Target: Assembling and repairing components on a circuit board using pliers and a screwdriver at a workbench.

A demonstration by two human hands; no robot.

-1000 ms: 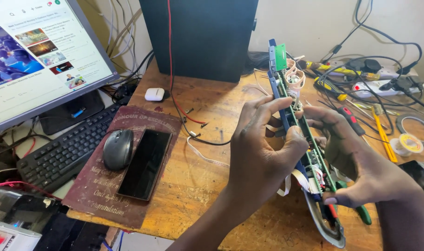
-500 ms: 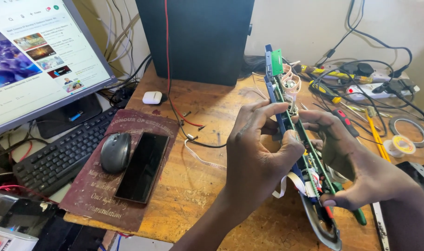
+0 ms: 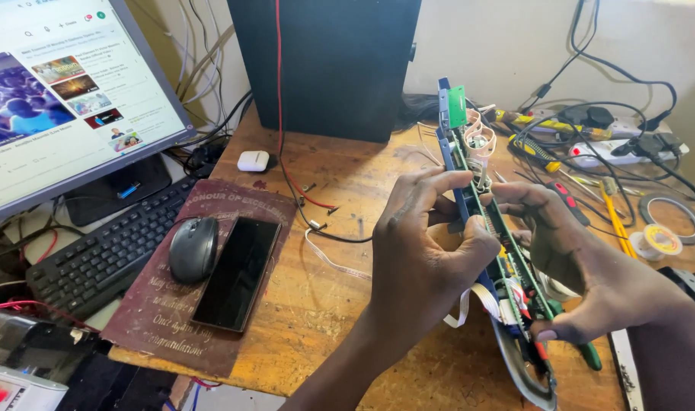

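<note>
Holding the long circuit board [image 3: 490, 228] on edge between both hands, I am working at its middle: my left hand [image 3: 420, 255] pinches the blue edge with thumb and fingers closed on it, while my right hand [image 3: 583, 278] cups the far side, thumb braced low. It stands tilted above the wooden desk [image 3: 340, 304], right of the phone [image 3: 237, 272] and mouse [image 3: 193, 250]. Any next move likely needs fine fingertip pressure without bending it.
</note>
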